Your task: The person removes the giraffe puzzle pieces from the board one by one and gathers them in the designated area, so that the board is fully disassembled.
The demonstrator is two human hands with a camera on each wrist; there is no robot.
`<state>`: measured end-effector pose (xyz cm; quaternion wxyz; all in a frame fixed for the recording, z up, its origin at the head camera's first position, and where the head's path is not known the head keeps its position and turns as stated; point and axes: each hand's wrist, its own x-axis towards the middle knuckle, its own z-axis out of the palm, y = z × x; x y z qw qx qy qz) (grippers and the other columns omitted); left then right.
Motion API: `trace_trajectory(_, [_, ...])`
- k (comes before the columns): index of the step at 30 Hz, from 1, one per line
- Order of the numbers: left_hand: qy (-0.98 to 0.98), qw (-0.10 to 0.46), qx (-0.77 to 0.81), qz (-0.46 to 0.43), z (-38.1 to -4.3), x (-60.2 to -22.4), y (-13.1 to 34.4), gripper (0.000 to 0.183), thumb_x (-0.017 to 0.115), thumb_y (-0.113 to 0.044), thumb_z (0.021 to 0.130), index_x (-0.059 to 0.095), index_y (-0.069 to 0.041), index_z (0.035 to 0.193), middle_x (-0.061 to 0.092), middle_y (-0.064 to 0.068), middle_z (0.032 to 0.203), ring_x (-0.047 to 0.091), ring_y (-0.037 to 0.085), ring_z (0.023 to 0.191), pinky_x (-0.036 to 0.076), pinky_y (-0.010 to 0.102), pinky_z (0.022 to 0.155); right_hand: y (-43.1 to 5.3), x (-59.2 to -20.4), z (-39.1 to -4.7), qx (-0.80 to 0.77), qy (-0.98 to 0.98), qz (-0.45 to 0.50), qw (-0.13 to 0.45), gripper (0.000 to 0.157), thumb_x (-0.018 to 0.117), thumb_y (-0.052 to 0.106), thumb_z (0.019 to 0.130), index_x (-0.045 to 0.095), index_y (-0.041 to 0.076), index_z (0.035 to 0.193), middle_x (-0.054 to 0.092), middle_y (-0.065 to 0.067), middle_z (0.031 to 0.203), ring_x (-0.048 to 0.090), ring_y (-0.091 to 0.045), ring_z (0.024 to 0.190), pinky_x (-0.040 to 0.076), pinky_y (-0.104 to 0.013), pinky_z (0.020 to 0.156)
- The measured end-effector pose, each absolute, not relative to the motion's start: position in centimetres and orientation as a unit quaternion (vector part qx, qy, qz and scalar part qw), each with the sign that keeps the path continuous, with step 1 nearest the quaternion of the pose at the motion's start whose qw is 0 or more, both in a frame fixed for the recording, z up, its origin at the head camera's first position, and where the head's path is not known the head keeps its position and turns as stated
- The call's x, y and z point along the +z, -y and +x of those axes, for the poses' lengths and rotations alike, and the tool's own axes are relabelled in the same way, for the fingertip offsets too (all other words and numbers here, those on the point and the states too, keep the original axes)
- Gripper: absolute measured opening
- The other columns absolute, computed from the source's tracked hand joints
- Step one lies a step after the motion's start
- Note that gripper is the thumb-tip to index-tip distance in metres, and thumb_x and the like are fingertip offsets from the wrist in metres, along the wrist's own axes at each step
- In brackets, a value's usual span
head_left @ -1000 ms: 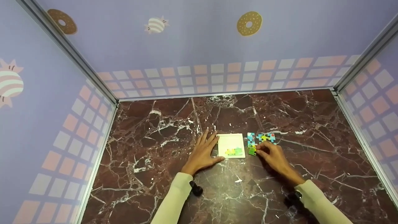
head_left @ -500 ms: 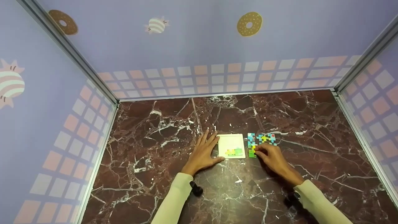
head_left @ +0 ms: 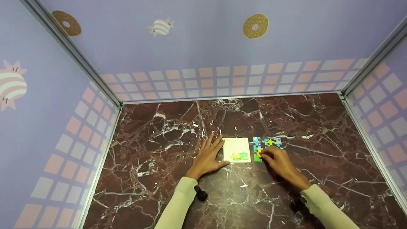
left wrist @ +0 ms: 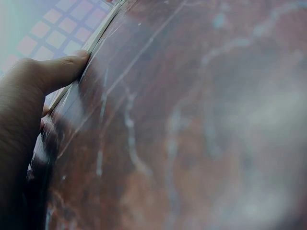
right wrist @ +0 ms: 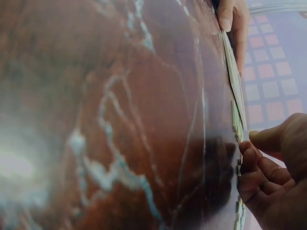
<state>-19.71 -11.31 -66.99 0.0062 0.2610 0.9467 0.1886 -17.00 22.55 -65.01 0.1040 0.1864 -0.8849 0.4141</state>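
A shallow cream puzzle tray (head_left: 234, 144) lies on the table, with several joined yellow and green pieces (head_left: 239, 156) along its lower right. My left hand (head_left: 206, 159) rests at the tray's left side, fingers spread, thumb at the near corner; the left wrist view shows that thumb (left wrist: 67, 69) against the tray's edge. Right of the tray stands a column of blue, yellow and green puzzle pieces (head_left: 257, 140). My right hand (head_left: 281, 161) pinches a yellow-green puzzle piece (head_left: 258, 154) low in this column with thumb and index finger. Its fingers (right wrist: 249, 160) partly hide the piece.
Another cluster of blue and yellow puzzle pieces (head_left: 270, 142) lies right of the column, partly behind my right hand. Purple printed panels (head_left: 203, 47) wall in the dark red marbled table (head_left: 165, 133) at the back and both sides.
The green piece at the bottom of the column has turned from tilted to straight, in line with the pieces above it. My left hand has kept its place by the tray.
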Motion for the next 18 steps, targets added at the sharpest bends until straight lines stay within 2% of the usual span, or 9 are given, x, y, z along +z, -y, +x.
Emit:
trace_trajectory(9, [-0.947, 0.015, 0.195, 0.256, -19.6, -67.1, 11.3, 0.104, 0.066, -0.077, 0.095, 0.038, -0.014, 0.173, 0.021, 0.002, 0.184, 0.004, 0.036, 0.171, 0.004, 0.055, 0.138, -21.6, -64.8, -17.1, 0.4, 0.887, 0.207, 0.099, 0.013, 0.085, -0.009, 0.088, 0.081, -0.002, 0.098, 0.08, -0.01, 0.097, 0.075, -0.03, 0.09, 0.065, -0.047, 0.084])
trace_trajectory(18, [-0.948, 0.02, 0.19, 0.255, -19.6, -66.9, 11.2, 0.102, 0.067, -0.074, 0.096, 0.038, -0.014, 0.173, 0.02, 0.002, 0.184, 0.003, 0.035, 0.171, 0.004, 0.053, 0.139, -20.0, -64.2, -17.7, 0.364, 0.891, 0.259, 0.079, 0.011, 0.085, -0.004, 0.091, 0.081, 0.002, 0.1, 0.077, -0.006, 0.094, 0.068, -0.017, 0.081, 0.06, -0.037, 0.071])
